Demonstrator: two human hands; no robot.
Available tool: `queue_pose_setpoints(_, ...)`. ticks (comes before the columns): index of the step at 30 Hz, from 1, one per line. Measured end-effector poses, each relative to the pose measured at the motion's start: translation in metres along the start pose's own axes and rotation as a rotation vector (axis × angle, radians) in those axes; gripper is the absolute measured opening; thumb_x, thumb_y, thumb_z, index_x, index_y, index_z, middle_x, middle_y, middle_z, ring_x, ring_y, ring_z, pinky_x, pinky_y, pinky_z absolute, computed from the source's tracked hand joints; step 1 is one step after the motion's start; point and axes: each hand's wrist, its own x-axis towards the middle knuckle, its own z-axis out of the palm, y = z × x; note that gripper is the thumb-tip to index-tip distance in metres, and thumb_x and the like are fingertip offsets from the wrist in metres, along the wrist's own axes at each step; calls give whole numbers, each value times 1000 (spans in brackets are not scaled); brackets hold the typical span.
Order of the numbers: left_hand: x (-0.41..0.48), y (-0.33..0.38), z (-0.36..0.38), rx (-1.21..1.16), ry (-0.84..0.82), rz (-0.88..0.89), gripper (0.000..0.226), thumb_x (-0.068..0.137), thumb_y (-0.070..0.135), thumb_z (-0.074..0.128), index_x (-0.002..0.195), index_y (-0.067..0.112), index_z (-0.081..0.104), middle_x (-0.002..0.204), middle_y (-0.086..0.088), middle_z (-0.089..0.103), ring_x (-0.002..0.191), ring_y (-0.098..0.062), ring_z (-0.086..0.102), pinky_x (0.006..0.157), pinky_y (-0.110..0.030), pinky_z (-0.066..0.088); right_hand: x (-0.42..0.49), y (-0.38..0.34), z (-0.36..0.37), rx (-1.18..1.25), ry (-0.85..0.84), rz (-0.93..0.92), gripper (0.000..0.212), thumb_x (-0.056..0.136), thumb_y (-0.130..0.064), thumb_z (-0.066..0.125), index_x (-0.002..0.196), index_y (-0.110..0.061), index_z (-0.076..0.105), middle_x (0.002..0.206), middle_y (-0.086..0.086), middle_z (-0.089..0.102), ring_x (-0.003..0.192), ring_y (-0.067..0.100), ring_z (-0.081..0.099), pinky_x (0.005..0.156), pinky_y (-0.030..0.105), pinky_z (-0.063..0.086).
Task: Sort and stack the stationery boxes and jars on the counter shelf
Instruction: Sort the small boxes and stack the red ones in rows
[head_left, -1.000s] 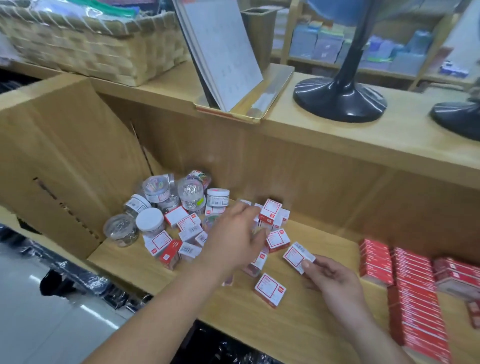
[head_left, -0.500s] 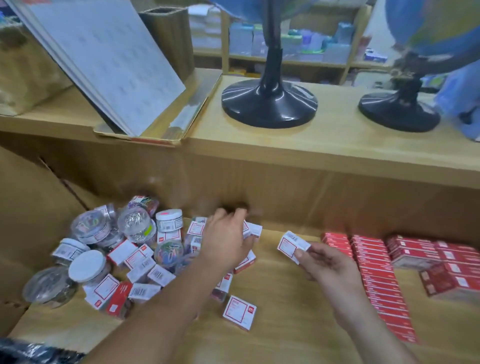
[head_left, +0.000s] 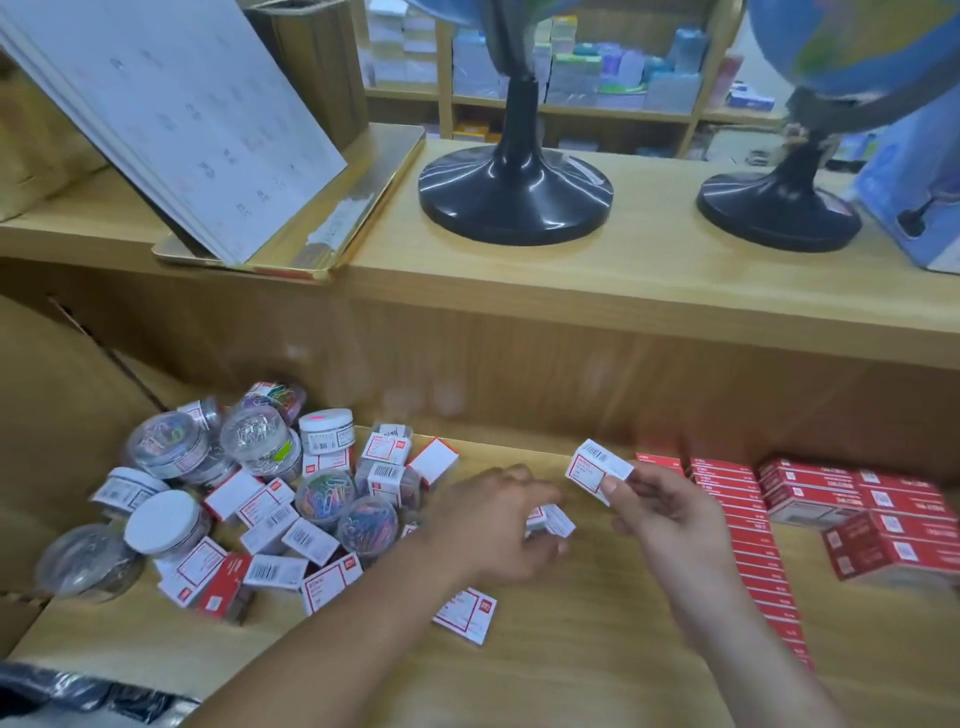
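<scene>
- Your right hand (head_left: 670, 514) pinches a red-framed white box (head_left: 597, 467) in its grip, raised above the wooden shelf (head_left: 571, 675).
- Your left hand (head_left: 493, 525) curls its grip around a blurred white box (head_left: 553, 521), low over the shelf and near the right hand.
- Loose boxes (head_left: 270, 569) and paper-clip jars (head_left: 257, 441) lie heaped at the left; red boxes (head_left: 748, 530) stand in rows at the right.
- 2 globe stands (head_left: 514, 192) sit on the desk above.
</scene>
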Motion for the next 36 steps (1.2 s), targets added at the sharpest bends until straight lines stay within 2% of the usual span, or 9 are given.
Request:
queue_pose_setpoints(5,-31,6,-12,-304,-1,39,66,86,57,68,144,55,38,115,19,59,108,-1,57,91,-28,50,-1,6,5,-32,-59,26,11,91,-11,72,98,-18,76,91,0,77,88,18,72,89,54,56)
queue_pose_setpoints(9,-34,-37,-20,-306,207,-177,55,84,61,60,130,31,64,116,13,66,107,-4,62,92,-34,53,3,16,14,-62,-96,78,8,92,-20,71,97,-24,75,95,-3,77,93,18,73,93,55,55)
queue_pose_setpoints(11,-39,-46,-14,-312,187,-204,50,84,62,58,121,30,68,108,12,68,100,-7,64,86,-35,55,7,20,22,-60,-122,105,8,94,-23,69,96,-29,73,98,-4,77,96,21,74,95,54,54)
queue_pose_setpoints(14,-46,-32,0,-423,75,-123,41,88,61,59,114,31,67,95,9,68,86,-9,65,77,-37,55,7,21,31,-66,-146,106,4,97,-23,65,96,-26,67,98,-4,76,97,21,73,95,54,53)
queue_pose_setpoints(20,-54,-21,10,-494,66,-64,25,95,52,58,112,34,64,75,12,65,68,-7,58,65,-35,53,-2,23,30,-123,-126,87,2,98,-27,63,97,-28,64,98,-3,74,92,25,73,89,55,55)
queue_pose_setpoints(23,-55,-28,6,-522,171,-100,28,94,53,56,110,31,61,80,11,68,73,-8,63,70,-35,55,-2,18,30,-91,-118,126,5,99,-22,62,101,-19,65,99,1,75,84,25,75,86,56,57)
queue_pose_setpoints(27,-45,-45,-2,-621,318,-166,20,94,31,57,112,31,64,89,7,73,81,-15,69,76,-39,57,3,3,32,-103,-151,105,8,99,-20,62,103,-18,68,99,-3,77,88,10,73,85,38,58)
queue_pose_setpoints(32,-31,-36,-9,-829,248,-244,42,91,31,74,132,26,66,110,14,72,102,1,67,98,-35,54,9,-20,41,-98,-251,83,10,99,-16,61,104,-15,70,93,-6,78,76,-2,70,67,15,51)
queue_pose_setpoints(36,-29,-32,-8,-903,289,-206,45,89,33,73,132,27,65,99,15,72,95,-8,68,90,-30,55,9,-32,44,-121,-353,86,22,101,-21,56,119,-13,67,101,-1,78,75,6,71,63,16,52)
